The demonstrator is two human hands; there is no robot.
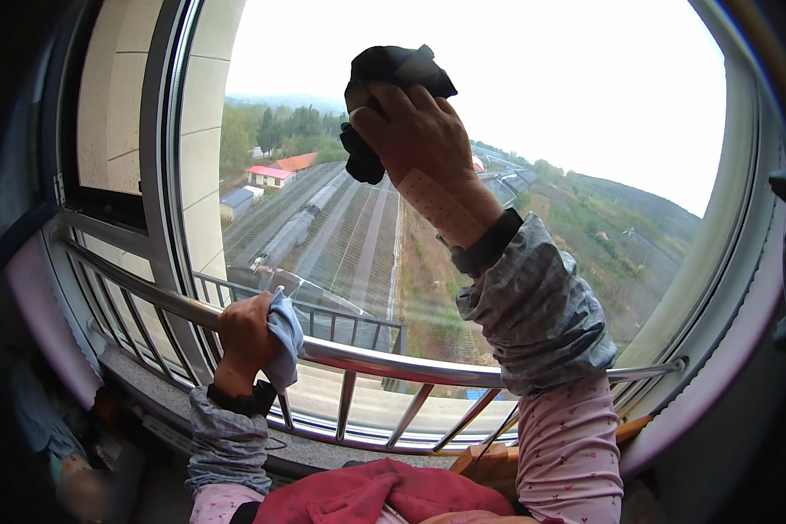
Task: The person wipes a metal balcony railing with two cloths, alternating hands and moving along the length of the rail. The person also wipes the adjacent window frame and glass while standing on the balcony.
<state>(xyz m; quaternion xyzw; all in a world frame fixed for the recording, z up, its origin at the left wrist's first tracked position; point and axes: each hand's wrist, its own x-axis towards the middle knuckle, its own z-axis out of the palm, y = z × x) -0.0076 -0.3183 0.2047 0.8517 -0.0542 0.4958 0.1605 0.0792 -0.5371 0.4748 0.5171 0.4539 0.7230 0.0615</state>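
Note:
A large window pane (533, 113) fills the view ahead. High against it, my right hand (424, 135) presses a bunched black cloth (391, 65), with its fingers bent over the fabric. A tan patch (441, 201) sticks to that wrist, above a dark band. Lower and to the left, my left hand (246, 332) is closed at the metal rail (393, 362), with a light blue-grey cloth (285, 336) bunched in it. Part of the rail is hidden behind that hand and cloth. Grey sleeve covers are pushed up on both forearms.
Upright metal bars (345, 406) stand under the rail, before a stone sill (332, 451). At left is a framed window section (113, 105). A pale pink curtain edge (57, 323) hangs at the left side. A wooden piece (489, 458) sits below the rail.

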